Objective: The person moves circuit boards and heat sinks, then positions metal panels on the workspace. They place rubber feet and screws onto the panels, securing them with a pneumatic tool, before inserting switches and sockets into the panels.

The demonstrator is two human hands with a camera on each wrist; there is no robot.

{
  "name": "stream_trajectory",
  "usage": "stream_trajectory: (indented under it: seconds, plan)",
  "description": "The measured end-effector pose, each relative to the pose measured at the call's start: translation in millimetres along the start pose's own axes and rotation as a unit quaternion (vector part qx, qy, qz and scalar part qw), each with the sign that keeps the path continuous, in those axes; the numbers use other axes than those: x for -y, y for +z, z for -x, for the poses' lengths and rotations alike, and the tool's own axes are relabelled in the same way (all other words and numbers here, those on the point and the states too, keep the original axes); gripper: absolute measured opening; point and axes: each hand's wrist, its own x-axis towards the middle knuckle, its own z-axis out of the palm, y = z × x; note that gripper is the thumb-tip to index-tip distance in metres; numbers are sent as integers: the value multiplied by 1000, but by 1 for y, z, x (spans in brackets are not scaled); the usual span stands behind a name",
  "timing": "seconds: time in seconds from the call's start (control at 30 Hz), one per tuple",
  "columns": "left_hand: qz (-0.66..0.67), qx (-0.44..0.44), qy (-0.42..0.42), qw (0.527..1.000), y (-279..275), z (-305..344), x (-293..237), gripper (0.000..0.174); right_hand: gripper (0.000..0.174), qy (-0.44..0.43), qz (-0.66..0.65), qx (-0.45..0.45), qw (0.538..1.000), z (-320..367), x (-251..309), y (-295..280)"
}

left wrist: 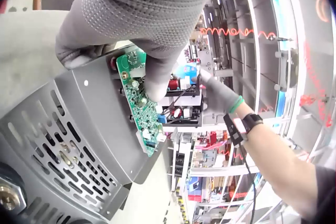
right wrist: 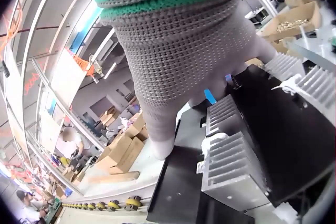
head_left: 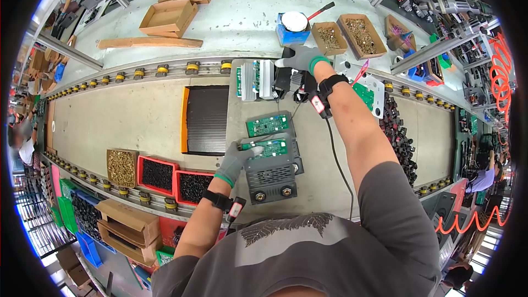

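My gloved left hand (head_left: 235, 162) grips the edge of a grey slotted metal casing (left wrist: 79, 108) by the near side. One finger lies over the green circuit board (left wrist: 139, 103) fixed to that casing, the others behind its panel. A second green circuit board (head_left: 268, 125) sits just beyond. Farther out, my gloved right hand (head_left: 302, 59) holds a black unit with finned heat sinks (right wrist: 233, 171), thumb at one edge and fingers spread over the far side. More silver heat sinks (head_left: 256, 80) with green boards stand left of it.
A black ribbed panel (head_left: 208, 121) lies left. Red bins (head_left: 157, 173) of black parts and a box of brass-coloured pieces (head_left: 122, 168) line the near edge. Black parts (head_left: 399, 137) are heaped right; a white plate with a green board (head_left: 366, 91) lies nearby. Rollers (head_left: 163, 70) edge the line.
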Motion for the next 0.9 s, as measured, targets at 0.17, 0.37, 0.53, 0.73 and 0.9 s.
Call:
stream_trajectory:
  seconds: [0.17,0.37,0.53,0.73,0.9]
  plan:
    - [-151,47,28,987,1,-26,9,68,96,10,-6,91,996,32,12,15]
    - [-93,136,-33,986,-30,9,23,37,82,-3,54,101,993,106,26,33]
    - [-4,80,-19,997,-57,48,31,48,76,32,11,88,996,146,12,24]
    - [102,28,77,991,-69,73,22,36,84,45,86,175,980,124,21,16]
    - [75,0,136,988,-86,77,-21,39,83,-22,150,196,969,80,44,22]
